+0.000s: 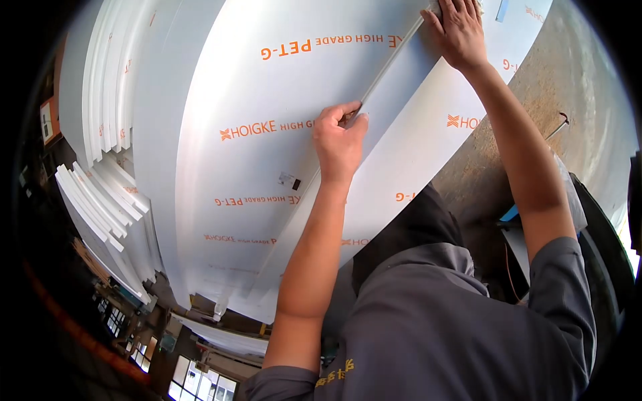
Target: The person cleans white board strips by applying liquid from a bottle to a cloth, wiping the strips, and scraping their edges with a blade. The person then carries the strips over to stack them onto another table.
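My left hand (340, 142) is closed, its thumb and fingers pinching a thin white strip (391, 59) that runs diagonally over a large panel (267, 87). The panel wears a pale film printed "HOIGKE HIGH GRADE PET-G" in orange. Farther up the strip, my right hand (460, 33) lies flat with its fingers stretched out, pressing near the strip's upper end. Something white peeks out from under those fingers, too little to name. Down the line from my left hand, a small dark-and-white label (290, 181) sits on the film.
Stacked white panels (110, 80) stand at the left, with more white boards (100, 200) below them. A blue strip (501, 11) shows at the upper right. Right of the panel lies a stained floor (555, 100). Windows (200, 381) show at the bottom left.
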A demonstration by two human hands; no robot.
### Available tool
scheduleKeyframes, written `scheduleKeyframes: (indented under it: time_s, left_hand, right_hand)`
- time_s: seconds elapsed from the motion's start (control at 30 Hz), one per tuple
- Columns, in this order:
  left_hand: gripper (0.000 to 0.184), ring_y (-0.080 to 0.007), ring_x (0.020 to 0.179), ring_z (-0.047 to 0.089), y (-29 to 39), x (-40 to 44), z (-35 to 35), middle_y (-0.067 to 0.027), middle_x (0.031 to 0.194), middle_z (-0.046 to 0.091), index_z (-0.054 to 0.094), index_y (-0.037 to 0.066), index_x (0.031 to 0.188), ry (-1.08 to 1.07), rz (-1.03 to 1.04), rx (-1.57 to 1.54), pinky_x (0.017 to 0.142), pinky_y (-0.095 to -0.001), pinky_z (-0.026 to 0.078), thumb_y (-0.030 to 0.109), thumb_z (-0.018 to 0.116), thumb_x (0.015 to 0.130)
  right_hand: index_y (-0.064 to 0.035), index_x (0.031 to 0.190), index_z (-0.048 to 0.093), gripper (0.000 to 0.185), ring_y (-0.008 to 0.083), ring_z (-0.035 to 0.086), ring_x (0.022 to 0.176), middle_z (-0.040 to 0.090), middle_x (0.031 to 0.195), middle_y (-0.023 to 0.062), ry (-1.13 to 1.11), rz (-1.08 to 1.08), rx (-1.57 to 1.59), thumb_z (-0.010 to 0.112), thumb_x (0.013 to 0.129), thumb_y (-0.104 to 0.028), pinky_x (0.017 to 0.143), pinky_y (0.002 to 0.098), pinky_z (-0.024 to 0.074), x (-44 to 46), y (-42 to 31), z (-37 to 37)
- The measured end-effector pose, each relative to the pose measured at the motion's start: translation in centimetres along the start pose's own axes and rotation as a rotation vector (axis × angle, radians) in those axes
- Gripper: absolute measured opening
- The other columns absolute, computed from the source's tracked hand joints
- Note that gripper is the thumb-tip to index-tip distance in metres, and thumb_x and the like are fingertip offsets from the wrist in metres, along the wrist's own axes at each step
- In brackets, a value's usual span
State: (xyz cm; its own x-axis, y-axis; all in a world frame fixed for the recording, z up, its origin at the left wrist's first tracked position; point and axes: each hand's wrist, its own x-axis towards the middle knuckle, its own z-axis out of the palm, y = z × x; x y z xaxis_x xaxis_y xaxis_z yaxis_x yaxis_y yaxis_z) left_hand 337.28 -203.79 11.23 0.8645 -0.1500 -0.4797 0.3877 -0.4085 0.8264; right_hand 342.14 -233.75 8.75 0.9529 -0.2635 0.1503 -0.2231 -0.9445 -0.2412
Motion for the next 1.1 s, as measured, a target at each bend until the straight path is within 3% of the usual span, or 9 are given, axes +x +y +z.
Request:
scheduleKeyframes:
  time_s: [0.27, 0.47, 0.57, 0.67, 0.7, 0.77, 0.87, 0.97, 1.1]
  left_hand:
    - [0.021, -0.0157, 0.083, 0.060, 0.3, 0.0, 0.4, -0.0081, 0.096, 0.068, 0.074, -0.004, 0.098, 0.043, -0.050, -0.058, 0.077, -0.0313, 0.052, 0.007, 0.076, 0.081]
    - [0.023, -0.0067, 0.082, 0.059, -0.8, 0.4, 0.0, -0.0013, 0.091, 0.069, 0.073, -0.005, 0.107, 0.017, 0.046, 0.014, 0.075, -0.0237, 0.050, 0.005, 0.073, 0.087]
    - [0.023, -0.0162, 0.091, 0.061, -0.4, -0.9, -2.1, -0.0075, 0.111, 0.069, 0.072, -0.003, 0.111, -0.072, 0.001, -0.097, 0.084, -0.0309, 0.051, 0.004, 0.066, 0.090]
    - [0.033, -0.0208, 0.115, 0.059, -2.4, -4.6, -5.9, -0.0100, 0.125, 0.064, 0.060, -0.001, 0.131, 0.334, 0.183, 0.064, 0.100, -0.0363, 0.045, 0.013, 0.044, 0.105]
    - [0.037, -0.0241, 0.123, 0.056, -3.7, -5.7, -7.3, -0.0112, 0.132, 0.061, 0.056, 0.000, 0.135, 0.419, 0.191, 0.114, 0.106, -0.0401, 0.041, 0.017, 0.037, 0.108]
    - [0.042, -0.0265, 0.130, 0.049, -5.5, -7.9, -8.6, -0.0132, 0.146, 0.049, 0.048, -0.001, 0.142, 0.520, 0.172, 0.154, 0.110, -0.0436, 0.037, 0.022, 0.034, 0.109]
    - [0.059, -0.0368, 0.140, 0.042, -7.2, -9.4, -8.6, -0.0234, 0.154, 0.041, 0.040, -0.005, 0.149, 0.392, 0.319, 0.313, 0.116, -0.0484, 0.034, 0.038, 0.036, 0.108]
    - [0.060, -0.0443, 0.137, 0.046, -8.6, -9.6, -8.2, -0.0247, 0.150, 0.048, 0.043, -0.003, 0.149, 0.225, 0.432, 0.693, 0.115, -0.0536, 0.034, 0.039, 0.040, 0.107]
    - [0.057, -0.0434, 0.137, 0.046, -7.3, -9.4, -8.2, -0.0237, 0.151, 0.048, 0.049, -0.002, 0.145, 0.114, 0.487, 0.876, 0.113, -0.0547, 0.035, 0.039, 0.037, 0.107]
  right_hand:
    - [0.0077, 0.155, 0.035, 0.073, 0.0430, 0.022, 0.155, 0.033, 0.163, 0.0258, -0.009, 0.029, -0.032, 0.051, 0.102, -0.039, 0.130, 0.0484, 0.0142, 0.0, -0.2, -0.1]
    - [0.0071, 0.156, 0.034, 0.073, 0.0428, 0.022, 0.155, 0.032, 0.164, 0.0253, -0.008, 0.030, -0.018, 0.053, 0.101, -0.039, 0.129, 0.0483, 0.0152, 0.0, -0.1, 0.2]
    - [0.0041, 0.156, 0.035, 0.071, 0.0426, 0.023, 0.155, 0.034, 0.163, 0.0241, 0.040, 0.003, -0.012, 0.053, 0.101, -0.037, 0.129, 0.0512, 0.0159, 0.0, 0.4, 0.7]
    - [-0.0072, 0.162, 0.030, 0.070, 0.0372, 0.019, 0.157, 0.029, 0.168, 0.0148, -0.141, 0.057, -0.046, 0.046, 0.106, -0.046, 0.130, 0.0483, 0.0132, -2.5, -3.5, -0.6]
    - [-0.0070, 0.161, 0.032, 0.071, 0.0368, 0.019, 0.157, 0.030, 0.168, 0.0134, -0.047, -0.026, 0.000, 0.050, 0.104, -0.047, 0.129, 0.0483, 0.0146, -6.4, -7.7, 0.3]
    - [-0.0061, 0.157, 0.040, 0.070, 0.0326, 0.023, 0.157, 0.033, 0.168, 0.0097, -0.424, -0.356, 0.258, 0.052, 0.102, -0.047, 0.129, 0.0484, 0.0156, -14.6, -17.3, -1.2]
    - [-0.0072, 0.159, 0.038, 0.070, 0.0260, 0.022, 0.158, 0.030, 0.169, 0.0081, -0.423, -0.730, 0.298, 0.050, 0.102, -0.047, 0.130, 0.0431, 0.0170, -21.8, -23.5, -0.1]
    - [-0.0058, 0.160, 0.034, 0.074, 0.0267, 0.019, 0.159, 0.025, 0.171, 0.0090, -0.534, -0.587, 0.381, 0.052, 0.101, -0.046, 0.130, 0.0429, 0.0154, -17.0, -18.6, -1.4]
    - [-0.0005, 0.159, 0.031, 0.079, 0.0325, 0.019, 0.158, 0.026, 0.169, 0.0161, -0.342, -0.255, 0.216, 0.054, 0.101, -0.048, 0.130, 0.0449, 0.0157, -6.8, -8.6, -2.5]
